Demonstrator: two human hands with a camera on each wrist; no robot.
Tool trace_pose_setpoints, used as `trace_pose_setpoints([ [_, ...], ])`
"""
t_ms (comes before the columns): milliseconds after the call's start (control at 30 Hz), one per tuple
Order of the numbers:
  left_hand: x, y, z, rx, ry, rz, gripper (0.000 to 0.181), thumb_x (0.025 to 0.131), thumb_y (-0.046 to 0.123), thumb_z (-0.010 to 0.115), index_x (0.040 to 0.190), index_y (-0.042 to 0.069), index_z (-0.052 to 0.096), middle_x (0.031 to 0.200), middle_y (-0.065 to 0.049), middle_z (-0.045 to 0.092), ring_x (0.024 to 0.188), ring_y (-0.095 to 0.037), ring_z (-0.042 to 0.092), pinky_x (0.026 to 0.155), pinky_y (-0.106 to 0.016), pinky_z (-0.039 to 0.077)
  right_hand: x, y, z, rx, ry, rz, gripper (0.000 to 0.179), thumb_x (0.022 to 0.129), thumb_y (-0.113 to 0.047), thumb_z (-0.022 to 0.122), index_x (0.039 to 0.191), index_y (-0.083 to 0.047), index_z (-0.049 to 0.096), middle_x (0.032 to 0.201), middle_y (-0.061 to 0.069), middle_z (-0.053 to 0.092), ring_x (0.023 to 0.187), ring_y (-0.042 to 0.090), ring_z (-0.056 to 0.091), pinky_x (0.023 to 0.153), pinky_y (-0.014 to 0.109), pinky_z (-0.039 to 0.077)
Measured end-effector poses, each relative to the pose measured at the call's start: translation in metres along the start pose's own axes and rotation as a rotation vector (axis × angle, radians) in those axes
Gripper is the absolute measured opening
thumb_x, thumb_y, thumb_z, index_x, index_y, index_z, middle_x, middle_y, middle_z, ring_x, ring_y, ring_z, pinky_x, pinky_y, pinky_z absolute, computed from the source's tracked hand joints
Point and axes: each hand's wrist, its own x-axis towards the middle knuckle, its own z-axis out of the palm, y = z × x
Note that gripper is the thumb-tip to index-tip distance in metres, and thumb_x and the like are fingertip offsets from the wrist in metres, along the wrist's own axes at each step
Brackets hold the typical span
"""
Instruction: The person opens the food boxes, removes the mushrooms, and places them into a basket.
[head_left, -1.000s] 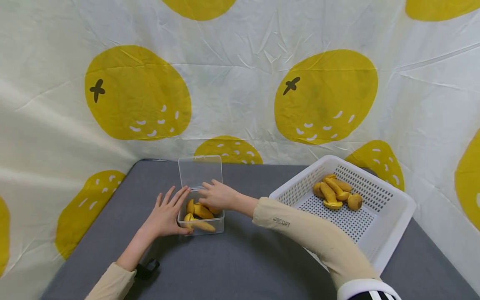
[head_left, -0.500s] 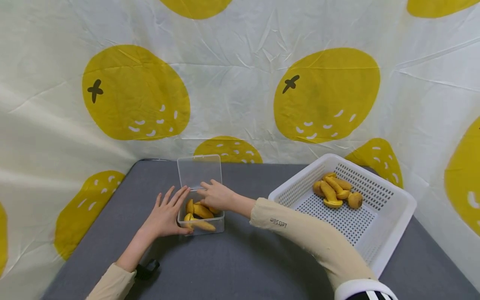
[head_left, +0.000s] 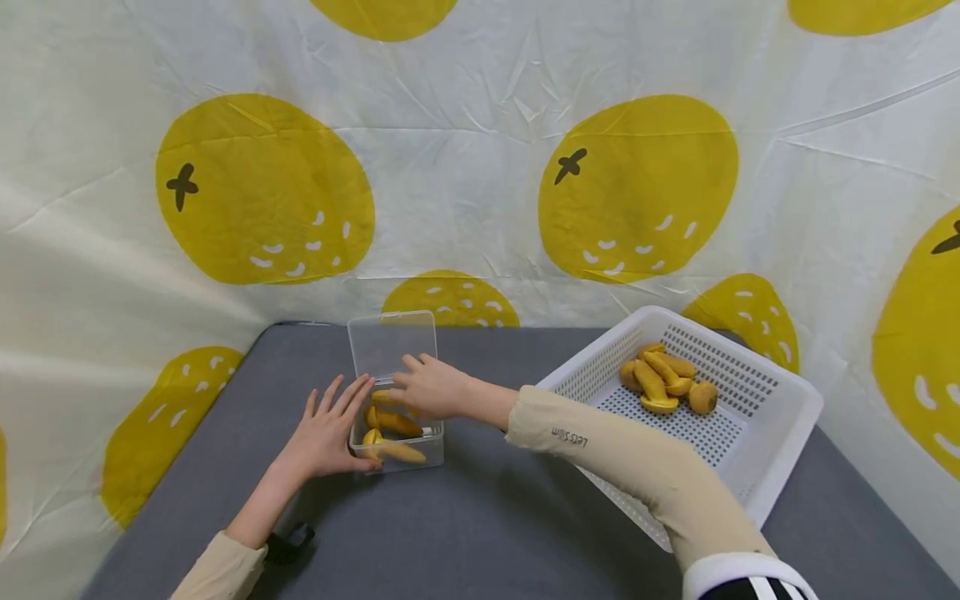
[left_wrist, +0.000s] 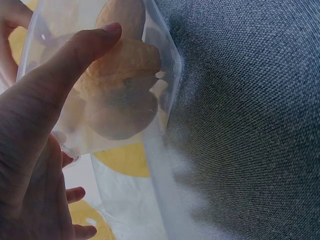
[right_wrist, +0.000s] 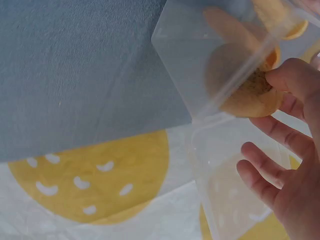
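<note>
A small clear plastic box (head_left: 436, 451) stands on the table with its lid (head_left: 393, 343) raised at the back. Inside it lie several yellow mushrooms (head_left: 397, 422), one leaning along the front. My left hand (head_left: 321, 440) holds the box at its left side, the thumb across the front wall and the forefinger at the back corner. My right hand (head_left: 435, 387) reaches over the right rear of the box. Its thumb and forefinger pinch a round-capped mushroom (right_wrist: 252, 97) in the right wrist view, level with the box rim. In the head view that hand hides the box's right rear.
At the right stands a white perforated basket (head_left: 738, 367) with several more mushrooms (head_left: 651, 383) heaped toward its back. My right forearm crosses its near left side. A grey cloth covers the table (head_left: 517, 525); behind hangs a white curtain (head_left: 450, 167) with yellow fruit prints.
The mushroom under my right hand has shifted, uncovering part of the box floor at the right. My left hand keeps its hold. The head view has turned slightly right.
</note>
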Motion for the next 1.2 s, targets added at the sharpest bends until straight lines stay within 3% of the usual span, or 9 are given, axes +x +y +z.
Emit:
trace_pose_setpoints([
  [133, 0.0, -0.001, 0.0, 0.004, -0.003, 0.003, 0.122, 0.05, 0.07, 0.069, 0.144, 0.015, 0.014, 0.149, -0.007, 0.016, 0.135, -0.039, 0.012, 0.099, -0.067, 0.014, -0.009, 0.005, -0.007, -0.013, 0.004, 0.004, 0.038, 0.089, -0.042, 0.048, 0.124, -0.026, 0.047, 0.12, -0.006, 0.055, 0.105, 0.02, 0.05, 0.084, 0.028, 0.046],
  [633, 0.001, -0.003, 0.001, -0.017, 0.0, 0.01, 0.121, 0.051, 0.068, 0.07, 0.144, 0.016, 0.013, 0.15, -0.006, 0.014, 0.135, -0.038, 0.011, 0.099, -0.067, 0.014, -0.052, 0.017, -0.02, -0.059, 0.203, -0.045, 0.03, 0.088, -0.039, 0.051, 0.114, -0.026, 0.052, 0.1, -0.005, 0.056, 0.082, 0.016, 0.047, 0.066, 0.025, 0.042],
  [900, -0.001, -0.001, 0.0, -0.036, -0.005, 0.004, 0.12, 0.051, 0.066, 0.071, 0.144, 0.015, 0.013, 0.15, -0.006, 0.014, 0.135, -0.039, 0.011, 0.099, -0.067, 0.012, -0.095, 0.023, -0.017, 0.0, 0.287, 0.002, 0.018, 0.086, -0.035, 0.054, 0.099, -0.023, 0.053, 0.089, -0.004, 0.051, 0.074, 0.016, 0.039, 0.059, 0.025, 0.034],
  [1200, -0.001, -0.001, -0.001, -0.038, 0.0, 0.005, 0.119, 0.053, 0.064, 0.072, 0.144, 0.015, 0.014, 0.149, -0.006, 0.015, 0.135, -0.039, 0.012, 0.099, -0.067, 0.012, -0.163, 0.032, -0.004, 0.131, 0.316, 0.099, 0.02, 0.081, -0.027, 0.063, 0.098, -0.021, 0.054, 0.088, 0.001, 0.048, 0.078, 0.019, 0.039, 0.06, 0.026, 0.032],
])
